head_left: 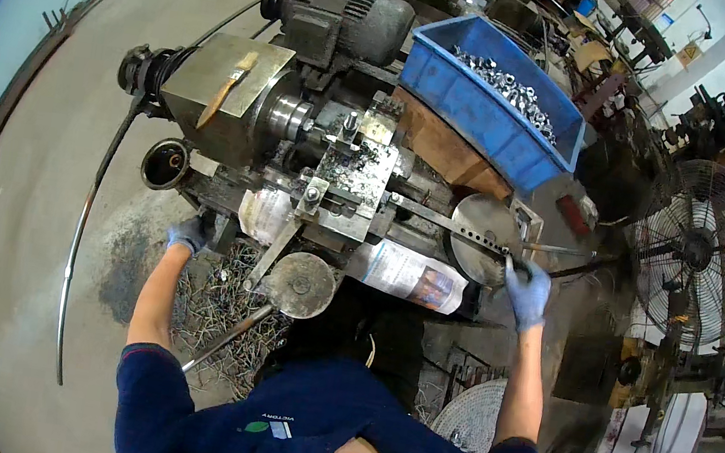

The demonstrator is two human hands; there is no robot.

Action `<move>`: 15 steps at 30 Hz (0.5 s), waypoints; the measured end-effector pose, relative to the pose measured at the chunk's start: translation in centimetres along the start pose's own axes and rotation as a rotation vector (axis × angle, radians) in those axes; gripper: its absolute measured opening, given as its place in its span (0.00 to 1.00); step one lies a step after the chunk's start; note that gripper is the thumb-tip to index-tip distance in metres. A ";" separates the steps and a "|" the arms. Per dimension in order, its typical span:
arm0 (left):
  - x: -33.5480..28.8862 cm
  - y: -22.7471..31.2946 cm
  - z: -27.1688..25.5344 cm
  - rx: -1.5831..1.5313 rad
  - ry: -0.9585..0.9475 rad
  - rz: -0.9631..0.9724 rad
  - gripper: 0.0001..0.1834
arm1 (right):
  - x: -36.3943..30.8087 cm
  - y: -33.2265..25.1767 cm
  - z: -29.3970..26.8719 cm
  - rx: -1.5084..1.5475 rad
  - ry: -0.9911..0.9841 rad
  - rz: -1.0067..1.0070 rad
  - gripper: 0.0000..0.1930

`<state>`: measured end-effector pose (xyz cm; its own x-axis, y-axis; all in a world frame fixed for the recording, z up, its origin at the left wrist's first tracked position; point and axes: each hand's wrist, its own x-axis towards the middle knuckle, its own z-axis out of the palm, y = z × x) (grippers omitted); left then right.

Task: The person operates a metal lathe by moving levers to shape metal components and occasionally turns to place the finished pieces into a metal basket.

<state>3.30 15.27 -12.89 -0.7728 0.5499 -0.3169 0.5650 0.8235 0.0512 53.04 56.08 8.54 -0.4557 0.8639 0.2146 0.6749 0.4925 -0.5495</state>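
Note:
A small metal lathe [351, 174] lies in front of me, its tool slide [361, 171] strewn with chips beside the round chuck [288, 117]. My left hand [185, 233], in a grey-blue glove, is closed at the lathe's near left corner against a dark metal part; what its fingers hold is too obscured to name. On the right, my gloved right hand [527, 296] grips the outer end of a flat metal lever bar with holes [447, 220]. That bar runs from the slide across a round metal disc [479, 234].
A blue bin [491, 105] of small metal parts stands behind the lathe. A wooden-handled brush [225, 94] rests on the headstock cover, near the motor [345, 20]. Metal shavings [224, 318] cover the floor below. A second round plate [301, 286] sits near me; a fan [698, 246] is at right.

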 end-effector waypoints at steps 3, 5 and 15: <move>1.3 -3.7 -0.5 0.009 -0.088 0.059 0.23 | 4.0 -8.9 2.5 0.109 -0.021 -0.376 0.16; -0.2 -3.0 -5.4 -0.083 0.012 0.059 0.24 | 5.0 -14.8 4.8 0.117 0.005 -0.535 0.19; -15.6 -22.6 -7.4 -0.057 0.732 -0.340 0.32 | 7.3 -33.3 17.8 -0.652 -0.514 -0.967 0.30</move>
<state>0.44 -10.87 -2.14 -0.9041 0.2038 0.3755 0.2646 0.9572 0.1176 16.93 44.14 14.02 -0.9920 0.0572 -0.1121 0.0359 0.9823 0.1838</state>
